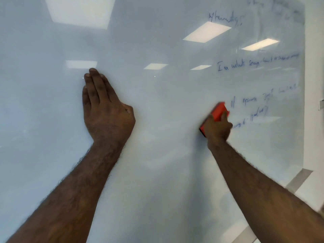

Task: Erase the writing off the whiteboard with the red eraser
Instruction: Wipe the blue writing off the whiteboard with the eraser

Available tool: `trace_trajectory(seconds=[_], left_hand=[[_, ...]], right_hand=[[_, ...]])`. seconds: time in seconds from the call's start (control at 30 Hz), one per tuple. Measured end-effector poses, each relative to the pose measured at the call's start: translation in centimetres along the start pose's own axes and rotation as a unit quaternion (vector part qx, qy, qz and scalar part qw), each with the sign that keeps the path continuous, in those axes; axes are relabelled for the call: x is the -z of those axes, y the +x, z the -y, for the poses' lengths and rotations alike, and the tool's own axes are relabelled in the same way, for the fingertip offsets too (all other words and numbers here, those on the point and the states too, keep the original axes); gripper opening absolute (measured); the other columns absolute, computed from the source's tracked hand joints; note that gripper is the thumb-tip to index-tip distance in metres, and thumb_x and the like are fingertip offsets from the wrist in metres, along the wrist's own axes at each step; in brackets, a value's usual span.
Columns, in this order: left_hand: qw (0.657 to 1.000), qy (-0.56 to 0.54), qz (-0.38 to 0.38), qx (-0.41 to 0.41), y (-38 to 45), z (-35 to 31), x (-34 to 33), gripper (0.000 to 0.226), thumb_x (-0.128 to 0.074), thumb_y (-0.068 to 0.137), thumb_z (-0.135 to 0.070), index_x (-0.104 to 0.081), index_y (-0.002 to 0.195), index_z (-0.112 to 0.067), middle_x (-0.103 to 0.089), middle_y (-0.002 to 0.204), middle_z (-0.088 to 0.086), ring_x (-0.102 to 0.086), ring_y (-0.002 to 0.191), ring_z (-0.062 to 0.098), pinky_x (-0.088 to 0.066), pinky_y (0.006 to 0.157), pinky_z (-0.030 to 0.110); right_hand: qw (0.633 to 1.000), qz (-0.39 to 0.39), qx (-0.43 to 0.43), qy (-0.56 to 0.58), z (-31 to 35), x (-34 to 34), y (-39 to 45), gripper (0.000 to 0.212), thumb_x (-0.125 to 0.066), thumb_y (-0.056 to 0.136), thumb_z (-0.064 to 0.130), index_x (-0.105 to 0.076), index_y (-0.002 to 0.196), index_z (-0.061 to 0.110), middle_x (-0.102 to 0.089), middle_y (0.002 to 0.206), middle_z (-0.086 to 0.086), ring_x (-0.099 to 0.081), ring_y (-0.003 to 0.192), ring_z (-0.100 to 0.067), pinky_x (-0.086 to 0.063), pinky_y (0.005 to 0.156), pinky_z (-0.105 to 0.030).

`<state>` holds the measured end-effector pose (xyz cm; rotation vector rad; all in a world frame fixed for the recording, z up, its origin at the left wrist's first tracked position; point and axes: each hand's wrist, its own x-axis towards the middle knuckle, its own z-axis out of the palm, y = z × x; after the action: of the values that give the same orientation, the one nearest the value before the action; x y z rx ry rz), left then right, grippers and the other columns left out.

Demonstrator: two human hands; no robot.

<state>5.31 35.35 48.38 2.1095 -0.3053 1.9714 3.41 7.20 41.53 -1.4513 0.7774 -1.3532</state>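
Note:
A glossy whiteboard (pixel 157 41) fills the head view. Blue handwriting (pixel 256 63) runs in several lines across its right part, with more lines (pixel 249 102) lower down and faint marks at the top right. My right hand (pixel 216 128) grips the red eraser (pixel 218 112) and holds it against the board, just left of the lower lines of writing. The eraser is tilted, its upper end toward the right, and my fingers hide its lower half. My left hand (pixel 105 109) rests flat on the board at centre left, fingers straight and together.
The board's right edge (pixel 304 85) meets a white wall. A metal strip (pixel 298 183) runs along the lower right edge of the board. Ceiling lights are reflected in the board. The left half of the board carries no writing.

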Motion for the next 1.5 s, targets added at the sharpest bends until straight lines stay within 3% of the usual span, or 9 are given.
trace_trajectory(seconds=[0.1,0.2,0.3,0.63,0.73,1.07,1.33,1.4,1.5], left_hand=[[1.0,-0.025,0.009,0.01,2.7,-2.7,-0.4,0.075,-0.033,0.086,-0.02,-0.015,0.151,0.011,-0.012,0.162,0.025,-0.011,0.151,0.037,-0.006,0.124,0.04],[0.999,-0.025,0.018,-0.03,5.6,-4.0,-1.2,0.072,-0.031,0.091,-0.025,-0.011,0.155,0.002,-0.005,0.164,0.021,-0.004,0.153,0.032,-0.002,0.123,0.041],[0.998,-0.026,0.011,-0.064,8.0,-4.5,-1.8,0.067,-0.027,0.096,-0.028,-0.011,0.157,-0.005,-0.004,0.165,0.017,-0.003,0.153,0.029,-0.002,0.124,0.042],[0.998,-0.015,-0.015,-0.053,11.6,-7.1,-2.7,0.065,-0.021,0.099,-0.027,-0.006,0.156,0.0,-0.002,0.165,0.017,-0.002,0.153,0.028,-0.002,0.124,0.041],[0.998,-0.015,-0.016,-0.063,13.4,-8.8,-3.5,0.065,-0.023,0.101,-0.029,-0.006,0.156,-0.001,0.0,0.165,0.015,0.0,0.153,0.026,-0.001,0.124,0.039],[0.995,0.003,0.0,-0.099,19.3,-12.1,-5.3,0.065,-0.018,0.1,-0.033,-0.003,0.157,-0.004,0.004,0.166,0.01,0.003,0.153,0.021,0.0,0.124,0.037],[0.995,-0.007,-0.015,-0.098,21.0,-12.7,-5.8,0.066,-0.02,0.101,-0.035,-0.004,0.157,-0.006,0.002,0.166,0.008,0.002,0.153,0.019,-0.001,0.124,0.035],[0.995,-0.006,-0.012,-0.094,21.0,-12.7,-5.8,0.067,-0.021,0.1,-0.036,-0.003,0.157,-0.007,0.004,0.166,0.007,0.003,0.153,0.018,0.0,0.123,0.034],[0.996,-0.004,-0.013,-0.084,21.4,-12.7,-5.8,0.07,-0.021,0.098,-0.039,-0.001,0.157,-0.007,0.007,0.166,0.006,0.004,0.153,0.017,0.001,0.123,0.034]], right_hand=[[0.977,0.038,0.206,0.031,5.7,-1.2,-1.9,0.069,-0.063,0.09,0.035,-0.033,0.151,0.027,-0.05,0.114,-0.016,-0.058,0.101,-0.034,-0.048,0.092,-0.034],[0.91,0.064,0.408,0.024,8.3,-2.1,-3.7,0.067,-0.062,0.089,0.037,-0.036,0.15,0.026,-0.049,0.116,-0.012,-0.054,0.102,-0.028,-0.049,0.089,-0.033],[0.872,0.026,0.489,-0.018,7.2,-1.9,-2.1,0.064,-0.056,0.092,0.038,-0.034,0.15,0.025,-0.05,0.122,-0.012,-0.05,0.106,-0.026,-0.047,0.089,-0.035],[0.977,-0.021,0.211,-0.004,-5.2,0.4,4.1,0.063,-0.058,0.097,0.025,-0.029,0.152,0.017,-0.047,0.115,-0.018,-0.052,0.107,-0.033,-0.047,0.096,-0.045],[0.987,-0.03,0.16,0.005,-4.4,0.2,5.7,0.062,-0.055,0.098,0.026,-0.027,0.152,0.017,-0.045,0.112,-0.017,-0.051,0.108,-0.034,-0.044,0.1,-0.043],[0.93,-0.036,0.361,-0.061,15.7,-1.7,13.7,0.061,-0.046,0.1,0.038,-0.022,0.154,0.021,-0.043,0.126,-0.018,-0.043,0.118,-0.034,-0.039,0.103,-0.039],[0.79,-0.02,0.611,-0.041,19.7,-3.6,12.1,0.06,-0.042,0.097,0.042,-0.028,0.153,0.024,-0.048,0.124,-0.015,-0.048,0.106,-0.03,-0.046,0.091,-0.04],[0.816,-0.024,0.575,-0.048,19.6,-3.1,15.1,0.059,-0.043,0.099,0.041,-0.024,0.154,0.026,-0.046,0.126,-0.016,-0.046,0.111,-0.032,-0.045,0.094,-0.042],[0.913,-0.057,0.401,-0.043,18.6,-2.5,19.4,0.062,-0.044,0.1,0.04,-0.02,0.155,0.027,-0.042,0.125,-0.021,-0.043,0.117,-0.038,-0.041,0.099,-0.044]])
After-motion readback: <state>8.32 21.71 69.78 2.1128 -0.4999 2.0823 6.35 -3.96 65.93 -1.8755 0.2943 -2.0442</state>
